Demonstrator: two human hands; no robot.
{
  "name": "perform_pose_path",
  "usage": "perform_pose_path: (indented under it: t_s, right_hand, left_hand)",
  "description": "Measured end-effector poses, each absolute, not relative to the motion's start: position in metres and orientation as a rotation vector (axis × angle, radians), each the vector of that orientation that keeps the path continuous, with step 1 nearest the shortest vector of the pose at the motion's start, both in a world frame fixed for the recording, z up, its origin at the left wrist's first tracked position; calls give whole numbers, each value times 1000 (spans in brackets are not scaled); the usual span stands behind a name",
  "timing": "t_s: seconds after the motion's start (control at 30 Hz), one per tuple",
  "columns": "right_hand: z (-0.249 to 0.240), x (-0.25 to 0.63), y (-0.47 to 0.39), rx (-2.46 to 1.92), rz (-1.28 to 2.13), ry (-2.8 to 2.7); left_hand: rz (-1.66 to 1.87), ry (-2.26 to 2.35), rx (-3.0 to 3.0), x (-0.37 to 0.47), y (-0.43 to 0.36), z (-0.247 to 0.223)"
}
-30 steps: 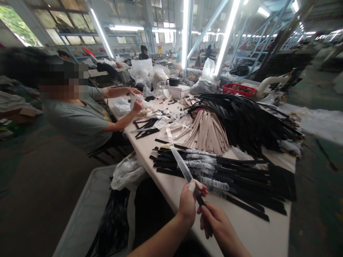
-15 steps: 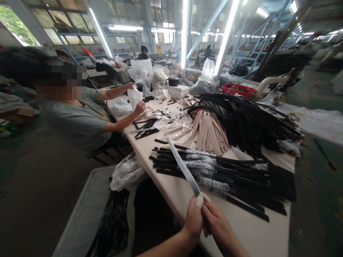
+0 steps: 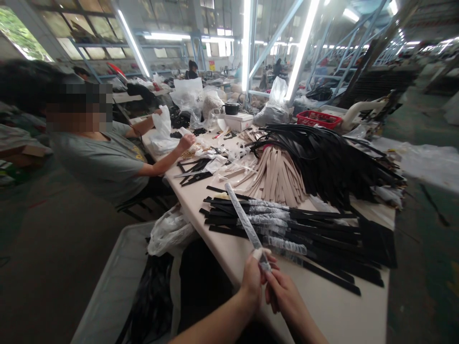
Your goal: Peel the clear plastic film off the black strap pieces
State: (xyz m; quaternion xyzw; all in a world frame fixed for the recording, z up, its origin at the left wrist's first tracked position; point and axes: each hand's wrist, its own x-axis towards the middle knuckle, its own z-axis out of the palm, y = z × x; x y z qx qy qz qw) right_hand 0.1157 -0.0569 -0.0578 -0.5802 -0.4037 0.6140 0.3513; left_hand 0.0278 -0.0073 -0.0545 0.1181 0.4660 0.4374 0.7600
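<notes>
A long narrow strap wrapped in clear plastic film (image 3: 242, 216) slants up and away from my hands over the near edge of the table. My left hand (image 3: 253, 272) is closed around it, a pale cover on the thumb. Just below, my right hand (image 3: 281, 286) pinches the strap's lower end, where the film looks bunched. Beyond my hands lie several black straps (image 3: 322, 239), their middles wrapped in film. Behind these rest a bundle of beige straps (image 3: 274, 177) and a large heap of loose black straps (image 3: 322, 162).
A co-worker (image 3: 103, 153) sits at the left, handling white plastic. A red basket (image 3: 319, 119), a white box (image 3: 238, 122) and a black mug (image 3: 232, 109) stand toward the table's back. A pale bin (image 3: 111, 282) holding black material sits beside the table at lower left.
My left hand has shifted slightly up and left along the strap, away from my right hand. The co-worker's hands have moved apart with the white plastic.
</notes>
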Motion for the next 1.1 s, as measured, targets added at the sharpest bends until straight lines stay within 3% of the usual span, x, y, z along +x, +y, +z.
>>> perform_pose_path:
  t_s: [0.1,0.33,0.6,0.87,0.97,1.1]
  right_hand:
    - [-65,115,-59,-1528,1659,-1023]
    - [-59,116,-51,-1541,1434,-1172]
    - [-80,111,-64,-1544,1631,-1021]
    - [-67,111,-55,-1424,1539,-1090]
    - [-70,113,-49,-1381,1655,-955]
    - [-71,114,-40,-1467,1529,-994]
  left_hand:
    - [1071,1050,282,23,10,-48]
    - [1034,1123,336,34,-28,-66]
    - [1093,1112,323,12,42,-40]
    - [1055,1141,349,26,-20,-62]
    - [958,1127,352,22,-20,-64]
    - [919,966,348,7,7,-61]
